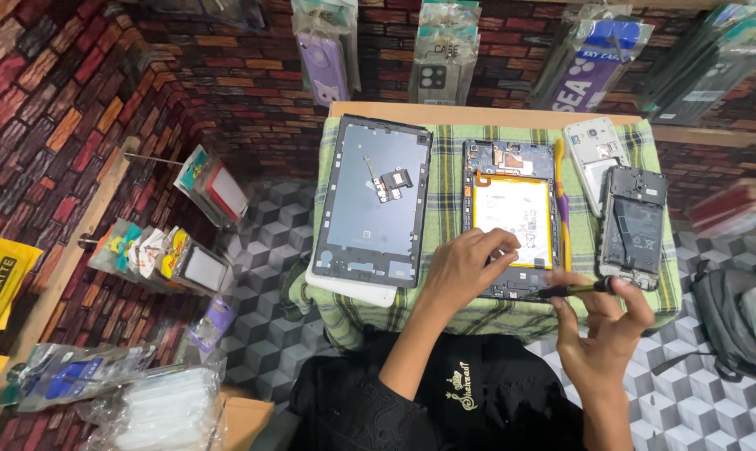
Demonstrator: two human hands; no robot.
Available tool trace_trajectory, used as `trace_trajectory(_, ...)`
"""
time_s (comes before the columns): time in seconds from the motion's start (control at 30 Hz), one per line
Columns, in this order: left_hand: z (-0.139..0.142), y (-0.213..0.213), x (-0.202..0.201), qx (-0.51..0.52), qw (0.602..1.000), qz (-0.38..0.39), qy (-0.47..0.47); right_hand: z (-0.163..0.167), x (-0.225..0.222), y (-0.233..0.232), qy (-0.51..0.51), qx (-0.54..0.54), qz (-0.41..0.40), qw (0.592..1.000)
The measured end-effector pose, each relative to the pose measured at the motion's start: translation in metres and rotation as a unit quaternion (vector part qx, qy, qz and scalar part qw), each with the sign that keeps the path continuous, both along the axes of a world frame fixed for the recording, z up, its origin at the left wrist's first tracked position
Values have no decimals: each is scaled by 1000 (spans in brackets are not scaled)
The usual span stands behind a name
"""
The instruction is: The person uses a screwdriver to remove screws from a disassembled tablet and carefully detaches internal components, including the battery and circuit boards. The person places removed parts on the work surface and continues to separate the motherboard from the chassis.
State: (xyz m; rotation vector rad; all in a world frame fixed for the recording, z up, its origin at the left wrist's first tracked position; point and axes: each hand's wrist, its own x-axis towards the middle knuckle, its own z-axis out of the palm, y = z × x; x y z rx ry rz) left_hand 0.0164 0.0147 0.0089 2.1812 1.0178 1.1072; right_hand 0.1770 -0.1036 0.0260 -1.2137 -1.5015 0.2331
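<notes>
At frame centre, the left hand rests with curled fingers on the opened tablet, whose shell holds a white battery. The right hand, lower right, pinches a screwdriver lying at the tablet's lower edge on the cloth-covered surface.

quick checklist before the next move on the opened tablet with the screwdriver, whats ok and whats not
1. Screwdriver gripped in right hand: ok.
2. Left hand steadying the opened tablet at its lower edge: ok.
3. Tablet lying flat on the checked cloth: ok.
4. Tip seated on a screw: cannot tell, too small.
5. Detached screen frame lying apart to the left, clear of the hands: ok.
6. Yellow pry tool lying along the tablet's right edge, close to the working hand: not ok.
</notes>
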Motion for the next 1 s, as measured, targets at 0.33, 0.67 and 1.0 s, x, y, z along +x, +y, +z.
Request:
trace_trajectory(0.33, 2, 0, 0, -15, 1000, -7, 17, 4, 4, 2, -20, 22, -4, 1000)
trace_trajectory(0.67, 6, 0, -2, -23, 999, -21, 16, 1, 0, 4, -54, 55, -51, 996)
trace_trajectory(1.0, 9, -2, -3, -27, 999, -8, 28, -4, -5, 6, -61, 75, -31, 995)
